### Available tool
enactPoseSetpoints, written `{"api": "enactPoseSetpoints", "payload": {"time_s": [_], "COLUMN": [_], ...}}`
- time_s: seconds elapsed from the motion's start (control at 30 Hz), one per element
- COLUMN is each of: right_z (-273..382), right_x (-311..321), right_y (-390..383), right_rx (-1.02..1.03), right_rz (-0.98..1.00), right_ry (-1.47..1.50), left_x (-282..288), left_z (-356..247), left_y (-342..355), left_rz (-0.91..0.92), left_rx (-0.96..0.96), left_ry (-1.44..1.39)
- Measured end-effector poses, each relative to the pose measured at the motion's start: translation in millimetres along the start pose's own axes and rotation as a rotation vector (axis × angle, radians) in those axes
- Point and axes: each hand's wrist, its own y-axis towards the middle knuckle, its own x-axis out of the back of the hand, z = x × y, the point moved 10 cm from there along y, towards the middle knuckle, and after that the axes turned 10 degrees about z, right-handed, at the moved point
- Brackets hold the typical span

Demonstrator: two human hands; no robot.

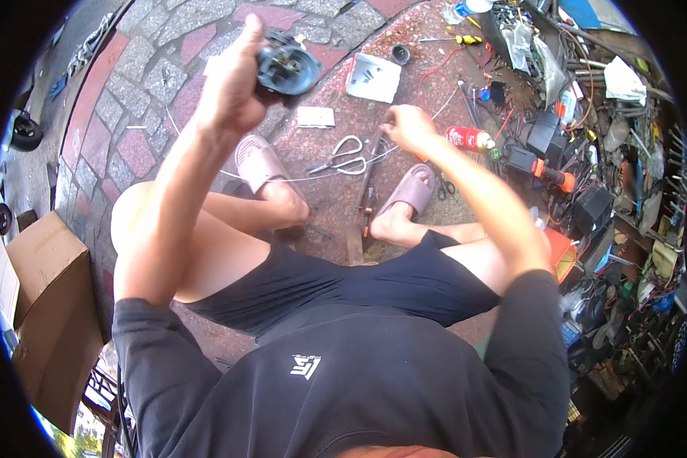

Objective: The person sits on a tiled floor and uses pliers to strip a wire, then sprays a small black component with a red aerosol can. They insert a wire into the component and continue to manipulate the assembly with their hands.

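Note:
My left hand [235, 84], raised at the upper middle, is closed on a dark metal housing with an opening in its face [290, 65], perhaps a carburetor. My right hand [408, 126] is low over the ground, its fingers curled beside a long dark tool [372, 172]; what they hold, if anything, I cannot make out. Between my feet lie white-handled scissors [349, 164] and a thin pale cable [278, 180]. A small white packet [315, 117], a white tray with small dark parts [374, 78] and a round black cap [401, 53] lie farther forward.
Right of my right hand are a red spray can [466, 139], an orange-and-black power tool [542, 174] and heaped tools and scrap [626, 198]. A screwdriver [466, 40] lies at the back. Cardboard [53, 290] stands at my left. My sandalled feet [412, 195] flank the scissors.

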Motion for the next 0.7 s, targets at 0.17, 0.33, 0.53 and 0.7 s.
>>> {"api": "enactPoseSetpoints", "payload": {"time_s": [0.17,0.33,0.53,0.7], "right_z": [-18.5,-22.1,-26.7,-31.1], "right_x": [-85.1,-107.3,-45.5,17.2], "right_y": [69.4,82.0,51.7,77.3], "right_rx": [-0.229,-0.26,-0.218,-0.131], "right_rz": [-0.146,-0.231,-0.398,-0.541], "right_ry": [0.305,0.197,0.374,0.304], "left_x": [19.9,8.1,4.5,-11.3], "left_z": [-50.4,-54.7,-49.3,-45.8], "left_y": [-11.5,-3.5,-4.1,2.9], "left_rz": [-0.056,-0.015,-0.059,-0.035], "left_rx": [-0.143,-0.178,-0.124,-0.103], "left_ry": [-0.057,-0.253,-0.024,-0.181]}}
